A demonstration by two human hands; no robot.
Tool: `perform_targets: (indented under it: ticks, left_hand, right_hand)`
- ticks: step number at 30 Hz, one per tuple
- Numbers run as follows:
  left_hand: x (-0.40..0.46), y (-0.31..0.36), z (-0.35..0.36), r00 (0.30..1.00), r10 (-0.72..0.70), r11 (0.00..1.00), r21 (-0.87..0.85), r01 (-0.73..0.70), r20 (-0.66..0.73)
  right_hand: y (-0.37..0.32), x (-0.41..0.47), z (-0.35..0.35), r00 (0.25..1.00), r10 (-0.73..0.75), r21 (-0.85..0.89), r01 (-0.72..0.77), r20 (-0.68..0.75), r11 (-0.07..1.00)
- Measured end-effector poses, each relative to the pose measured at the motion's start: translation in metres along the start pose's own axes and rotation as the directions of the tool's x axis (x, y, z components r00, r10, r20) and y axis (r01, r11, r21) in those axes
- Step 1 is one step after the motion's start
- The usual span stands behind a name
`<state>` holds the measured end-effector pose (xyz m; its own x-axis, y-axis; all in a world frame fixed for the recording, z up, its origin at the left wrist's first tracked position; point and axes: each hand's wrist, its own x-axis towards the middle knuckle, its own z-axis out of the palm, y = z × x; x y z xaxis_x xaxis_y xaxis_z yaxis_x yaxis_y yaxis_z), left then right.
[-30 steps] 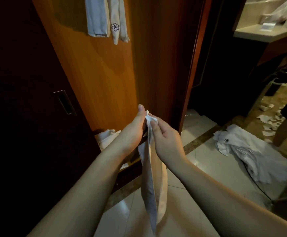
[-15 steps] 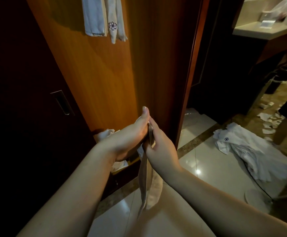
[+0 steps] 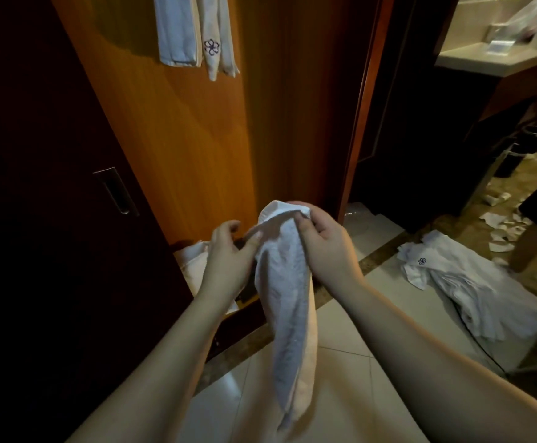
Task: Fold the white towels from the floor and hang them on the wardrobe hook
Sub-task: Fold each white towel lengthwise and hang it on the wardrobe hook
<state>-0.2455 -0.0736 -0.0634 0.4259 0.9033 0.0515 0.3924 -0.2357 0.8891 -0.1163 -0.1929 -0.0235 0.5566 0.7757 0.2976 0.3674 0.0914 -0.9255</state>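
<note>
Two bare hands hold a folded white towel in front of an orange wooden wardrobe door

The left hand reaches in palm-right, fingers loosely curled, thumb tip touching the long folded white cotton towel; the right hand grips the towel's top fold, fingers curled round it, the rest hanging down over the pale tiled floor. Above, white towels with a flower emblem hang on the wardrobe door; a crumpled white towel heap lies on the floor at right

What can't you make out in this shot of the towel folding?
- Wardrobe hook: cut off by the top edge of the head view; only the hanging towels show.
- Left hand grip on the held towel: fingertips touch it, hold unclear.
- Towel by the wardrobe base: partly behind the left hand.
</note>
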Motion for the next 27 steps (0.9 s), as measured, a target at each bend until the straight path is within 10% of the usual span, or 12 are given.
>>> perform_targets:
  ticks: [5,14,27]
  left_hand:
    - [0.014,-0.033,0.0,0.973,-0.178,0.923,-0.317,0.217,0.146]
    - [0.027,-0.033,-0.017,0.89,0.06,0.702,-0.653,0.284,0.452]
    - [0.031,0.078,-0.082,0.936,0.327,0.806,-0.555,-0.205,0.129]
  right_hand:
    - [-0.011,0.013,-0.02,0.999,0.004,0.118,-0.008,0.033,0.993]
    - [-0.004,0.025,-0.058,1.0,0.007,0.252,-0.009,0.01,0.968]
    - [0.0,0.041,-0.1,0.995,0.009,0.223,0.013,-0.099,0.975]
